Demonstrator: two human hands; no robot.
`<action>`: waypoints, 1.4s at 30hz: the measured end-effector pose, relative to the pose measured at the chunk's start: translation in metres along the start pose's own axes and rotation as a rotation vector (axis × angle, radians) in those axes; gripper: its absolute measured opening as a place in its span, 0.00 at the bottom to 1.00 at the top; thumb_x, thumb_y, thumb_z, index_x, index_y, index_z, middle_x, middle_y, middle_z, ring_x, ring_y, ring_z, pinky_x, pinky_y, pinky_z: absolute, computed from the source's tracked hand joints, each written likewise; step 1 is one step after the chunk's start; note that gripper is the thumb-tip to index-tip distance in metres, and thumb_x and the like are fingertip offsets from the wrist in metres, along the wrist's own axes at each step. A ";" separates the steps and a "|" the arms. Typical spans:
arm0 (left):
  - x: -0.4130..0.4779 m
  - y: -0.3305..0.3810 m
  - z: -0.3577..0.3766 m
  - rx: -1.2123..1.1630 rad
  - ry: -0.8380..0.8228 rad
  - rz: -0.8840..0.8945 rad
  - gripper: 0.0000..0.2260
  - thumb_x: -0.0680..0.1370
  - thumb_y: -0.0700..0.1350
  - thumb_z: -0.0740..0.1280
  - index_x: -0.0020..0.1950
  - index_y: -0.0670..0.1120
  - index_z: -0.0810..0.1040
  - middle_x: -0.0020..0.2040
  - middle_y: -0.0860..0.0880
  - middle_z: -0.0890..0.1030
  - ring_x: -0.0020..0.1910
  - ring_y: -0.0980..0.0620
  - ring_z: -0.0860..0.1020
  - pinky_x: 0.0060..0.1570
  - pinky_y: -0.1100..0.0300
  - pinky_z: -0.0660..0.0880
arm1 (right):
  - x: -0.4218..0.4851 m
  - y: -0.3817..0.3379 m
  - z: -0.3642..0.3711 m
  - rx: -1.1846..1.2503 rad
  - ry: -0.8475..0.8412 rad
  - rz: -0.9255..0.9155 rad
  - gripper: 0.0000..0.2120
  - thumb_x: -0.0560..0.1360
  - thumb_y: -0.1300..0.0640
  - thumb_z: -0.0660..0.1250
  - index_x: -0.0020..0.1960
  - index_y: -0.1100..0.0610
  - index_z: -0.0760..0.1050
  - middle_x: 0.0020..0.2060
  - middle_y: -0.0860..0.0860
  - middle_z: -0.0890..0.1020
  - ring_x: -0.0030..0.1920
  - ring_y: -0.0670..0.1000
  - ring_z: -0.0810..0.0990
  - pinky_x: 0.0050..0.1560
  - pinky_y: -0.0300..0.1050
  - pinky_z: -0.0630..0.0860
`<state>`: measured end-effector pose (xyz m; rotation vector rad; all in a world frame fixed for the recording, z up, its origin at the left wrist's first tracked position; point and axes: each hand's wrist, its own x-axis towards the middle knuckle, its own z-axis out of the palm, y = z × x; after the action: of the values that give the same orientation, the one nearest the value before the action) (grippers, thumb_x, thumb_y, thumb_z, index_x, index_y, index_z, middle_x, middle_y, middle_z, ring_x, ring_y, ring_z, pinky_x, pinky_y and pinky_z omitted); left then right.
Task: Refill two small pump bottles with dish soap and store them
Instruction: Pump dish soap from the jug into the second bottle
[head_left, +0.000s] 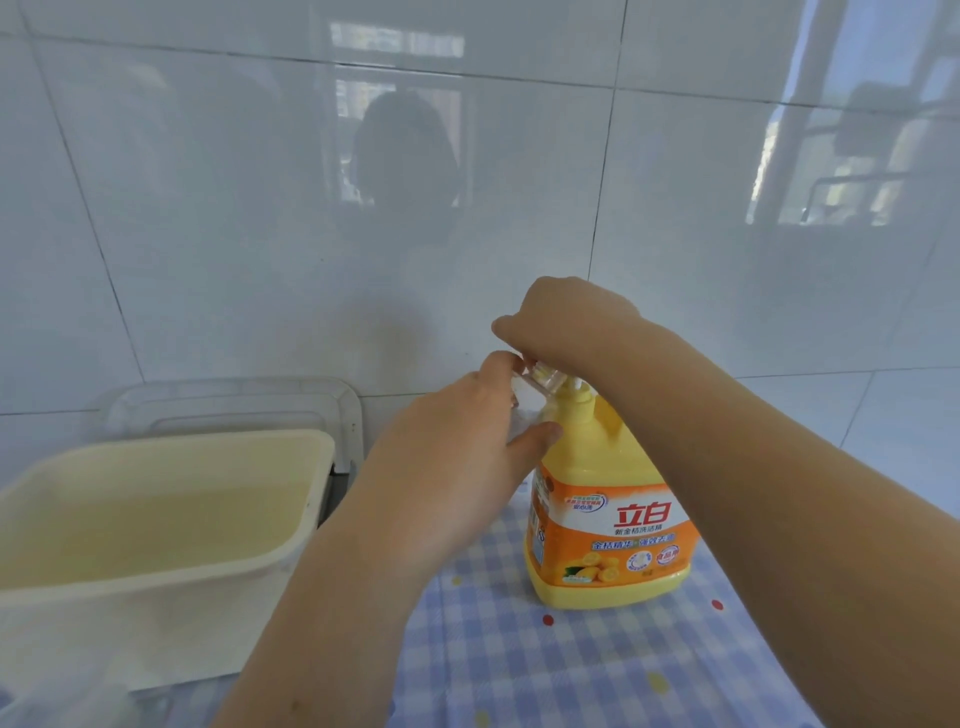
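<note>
Checked tablecloth (519, 665), tiled kitchen: small clear bottle (535, 376) is gripped by left hand (457, 467) at pump (575, 391) of soap jug (608, 525), clasped by right hand (566, 322); refilling judged under way, storage undone.

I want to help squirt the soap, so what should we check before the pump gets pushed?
1. Big soap bottle stands upright on the checked cloth: ok.
2. Left hand grips the small clear bottle, tilted at the pump: ok.
3. Small bottle's mouth right under the spout: cannot tell, fingers hide it.
4. Right hand sits on the pump's top: ok.
5. Room left in the small bottle: cannot tell.
6. Cream tub stands apart, left of the soap: ok.
</note>
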<state>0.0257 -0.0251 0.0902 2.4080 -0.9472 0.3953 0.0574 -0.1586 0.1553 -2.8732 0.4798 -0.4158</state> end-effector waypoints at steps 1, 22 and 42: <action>0.000 0.000 0.000 -0.006 0.020 0.003 0.20 0.78 0.62 0.59 0.67 0.57 0.63 0.58 0.56 0.77 0.54 0.53 0.77 0.42 0.59 0.69 | 0.000 0.000 -0.003 -0.018 0.032 -0.013 0.11 0.73 0.55 0.60 0.33 0.55 0.73 0.30 0.49 0.75 0.29 0.50 0.73 0.30 0.39 0.63; 0.000 0.001 0.004 -0.009 -0.022 -0.034 0.19 0.78 0.61 0.59 0.65 0.54 0.63 0.58 0.55 0.77 0.54 0.52 0.77 0.43 0.57 0.71 | -0.001 -0.005 -0.002 0.056 -0.130 0.028 0.12 0.75 0.53 0.60 0.38 0.57 0.78 0.32 0.52 0.80 0.30 0.52 0.77 0.32 0.40 0.68; -0.002 0.002 0.002 0.039 -0.096 -0.008 0.18 0.79 0.62 0.57 0.63 0.53 0.63 0.58 0.54 0.77 0.54 0.50 0.77 0.48 0.52 0.75 | 0.003 0.002 0.010 0.119 -0.185 0.010 0.11 0.75 0.59 0.59 0.33 0.55 0.65 0.29 0.49 0.66 0.27 0.49 0.62 0.29 0.40 0.60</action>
<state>0.0232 -0.0265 0.0883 2.4844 -0.9788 0.2998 0.0629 -0.1603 0.1464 -2.7586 0.4222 -0.1683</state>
